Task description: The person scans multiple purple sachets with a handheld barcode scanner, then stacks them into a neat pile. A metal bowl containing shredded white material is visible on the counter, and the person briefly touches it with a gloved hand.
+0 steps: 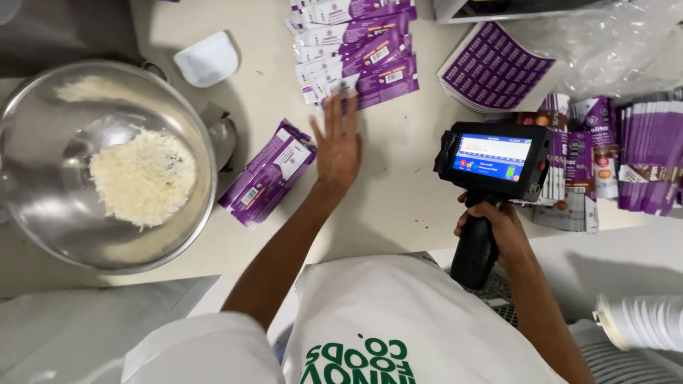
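Note:
My left hand (338, 142) reaches flat across the table with fingers apart, its fingertips touching the near edge of a row of purple and white pouches (359, 53) laid out overlapping. My right hand (498, 227) grips the black handle of a handheld printer gun (494, 160), held upright above the table with its lit blue screen facing me. A small stack of purple pouches (267, 174) lies just left of my left wrist.
A large steel bowl (43, 213) with white shredded flakes sits at left. A white scoop (208, 58) lies at the back. More purple pouches (640, 156), a purple label sheet (494, 67) and clear plastic (612, 43) crowd the right. A stack of white cups (640, 323) lies at lower right.

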